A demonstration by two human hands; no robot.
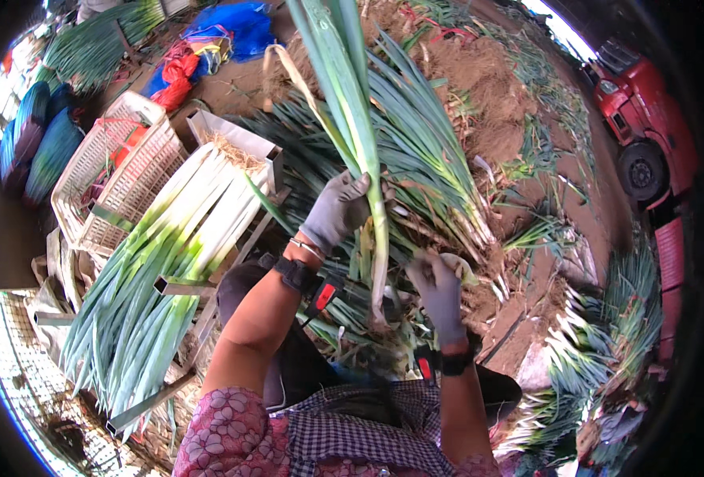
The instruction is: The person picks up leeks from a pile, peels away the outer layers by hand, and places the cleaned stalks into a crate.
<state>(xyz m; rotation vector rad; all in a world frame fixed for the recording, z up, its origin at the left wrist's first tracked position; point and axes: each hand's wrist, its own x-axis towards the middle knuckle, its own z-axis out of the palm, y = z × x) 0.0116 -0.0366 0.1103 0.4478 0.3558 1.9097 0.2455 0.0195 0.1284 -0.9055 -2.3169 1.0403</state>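
Observation:
My left hand, in a grey glove, is closed around the stalk of a long leek held upright, its green leaves rising to the top edge. My right hand, also gloved in grey, grips a strip of pale outer leaf near the leek's white lower end. Both wrists carry black bands. Under my hands lies a pile of untrimmed leeks on soil.
A metal-framed rack on my left holds a stack of cleaned leeks. White plastic crates stand behind it. Blue and red sacks lie at the back. A red vehicle stands at right, with more leeks.

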